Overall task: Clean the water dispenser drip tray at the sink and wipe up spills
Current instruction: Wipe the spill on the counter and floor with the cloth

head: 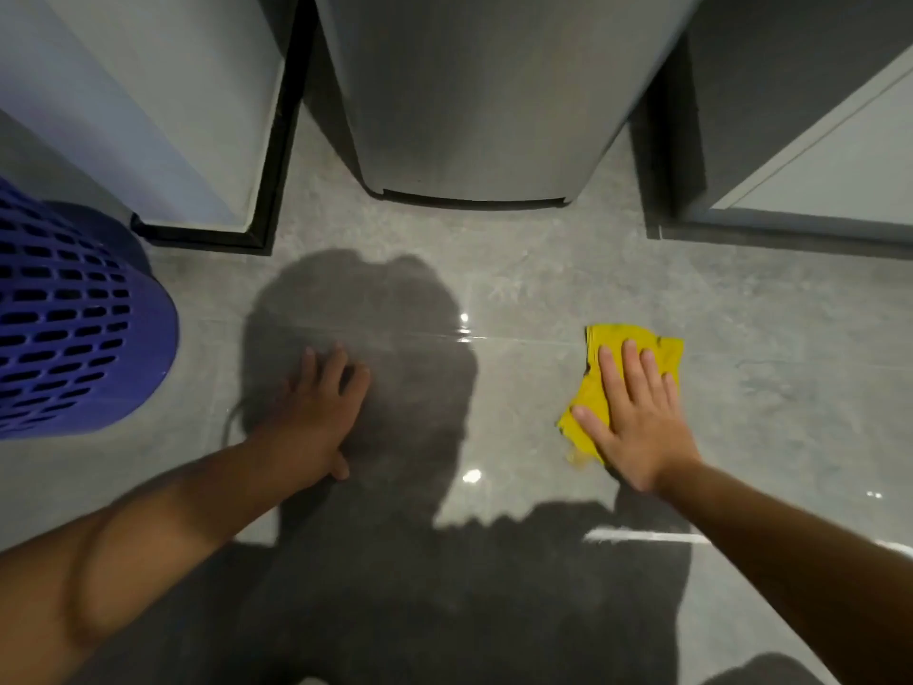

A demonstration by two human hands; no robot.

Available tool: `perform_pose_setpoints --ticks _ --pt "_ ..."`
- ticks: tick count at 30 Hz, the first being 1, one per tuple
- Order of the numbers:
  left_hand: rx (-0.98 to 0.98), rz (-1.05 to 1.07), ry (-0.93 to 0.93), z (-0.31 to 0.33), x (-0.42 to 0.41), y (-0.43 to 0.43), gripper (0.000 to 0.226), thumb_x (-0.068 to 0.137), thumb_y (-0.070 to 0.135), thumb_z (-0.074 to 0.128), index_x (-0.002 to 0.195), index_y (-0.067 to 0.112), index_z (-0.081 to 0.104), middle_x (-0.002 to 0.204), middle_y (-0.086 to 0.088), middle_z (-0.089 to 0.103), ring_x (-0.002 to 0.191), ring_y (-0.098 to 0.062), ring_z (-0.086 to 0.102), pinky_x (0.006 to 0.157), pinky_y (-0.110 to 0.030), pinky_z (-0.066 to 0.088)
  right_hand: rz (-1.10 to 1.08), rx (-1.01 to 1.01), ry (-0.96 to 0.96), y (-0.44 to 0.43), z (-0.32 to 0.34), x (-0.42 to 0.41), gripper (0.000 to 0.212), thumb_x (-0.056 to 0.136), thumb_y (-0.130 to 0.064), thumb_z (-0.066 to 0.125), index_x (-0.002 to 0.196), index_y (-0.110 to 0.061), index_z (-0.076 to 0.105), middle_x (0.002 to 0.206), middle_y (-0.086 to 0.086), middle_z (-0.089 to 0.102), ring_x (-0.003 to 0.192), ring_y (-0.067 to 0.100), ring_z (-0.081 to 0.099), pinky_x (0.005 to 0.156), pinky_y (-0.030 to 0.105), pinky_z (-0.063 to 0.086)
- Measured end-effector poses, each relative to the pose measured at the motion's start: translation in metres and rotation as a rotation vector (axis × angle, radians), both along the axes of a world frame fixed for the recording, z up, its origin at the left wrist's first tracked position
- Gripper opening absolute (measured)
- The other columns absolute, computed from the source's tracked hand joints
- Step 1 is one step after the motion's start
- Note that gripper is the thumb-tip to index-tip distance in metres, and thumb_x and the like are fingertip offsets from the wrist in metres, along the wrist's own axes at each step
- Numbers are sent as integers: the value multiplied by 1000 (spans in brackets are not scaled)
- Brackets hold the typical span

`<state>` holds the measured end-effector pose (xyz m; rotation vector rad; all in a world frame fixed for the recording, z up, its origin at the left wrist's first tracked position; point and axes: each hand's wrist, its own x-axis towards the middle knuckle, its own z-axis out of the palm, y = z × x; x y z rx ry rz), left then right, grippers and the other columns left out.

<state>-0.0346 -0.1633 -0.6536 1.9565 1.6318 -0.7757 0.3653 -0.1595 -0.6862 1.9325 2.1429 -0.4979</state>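
Observation:
A yellow cloth [598, 343] lies flat on the glossy grey tiled floor [543, 269], to the right of centre. My right hand [637, 412] presses down on it with straight, spread fingers. My left hand [318, 407] rests flat on the bare floor to the left, inside my own shadow, fingers extended. The grey base of the water dispenser [469, 116] stands on the floor straight ahead, beyond both hands. No drip tray is in view.
A blue perforated plastic basket [74, 318] stands at the left edge. A white cabinet with black trim [163, 116] is at the upper left, another white unit [815, 170] at the upper right. Bright light spots reflect on the floor between the hands.

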Motion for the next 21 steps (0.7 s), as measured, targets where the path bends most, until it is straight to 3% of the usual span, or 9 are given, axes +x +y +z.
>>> perform_pose_setpoints --ticks 5,9,13,16,18,21 --pt "0 -9 37 3 7 1 128 64 40 93 156 15 8 165 -18 -1 153 -54 -1 113 -71 27 -193 2 18 102 -5 -49 90 95 -75 24 165 -25 -4 174 11 -8 159 35 -8 126 56 -1" --pt "-8 3 32 2 3 0 130 66 42 92 159 18 5 169 -17 -8 155 -51 -4 116 -69 24 196 53 50 75 -5 -123 92 92 -78 24 165 -29 -2 173 2 -10 159 30 -10 127 53 -3" --pt "-15 27 6 6 1 -1 128 69 39 91 160 17 5 170 -16 -10 155 -50 -7 120 -67 21 448 179 125 5 -5 -104 77 99 -66 40 162 -24 30 170 9 27 157 35 22 124 57 21" --pt "-25 34 6 12 5 1 125 68 34 93 158 14 8 168 -19 -8 154 -52 -7 119 -69 22 430 388 88 -35 -9 -68 62 100 -58 47 148 -18 56 137 16 62 119 42 58 104 54 46" --pt "-28 32 -6 13 6 3 122 66 32 94 155 13 13 165 -20 -4 153 -55 -6 118 -70 23 359 419 8 -50 -6 -58 55 101 -56 46 134 -17 65 114 14 66 92 40 59 84 49 47" --pt "-28 25 -30 13 4 1 120 63 33 95 152 13 17 163 -20 1 153 -55 -2 118 -69 25 191 213 -64 -51 10 -64 44 101 -54 41 123 -22 61 104 8 66 86 36 61 74 44 46"
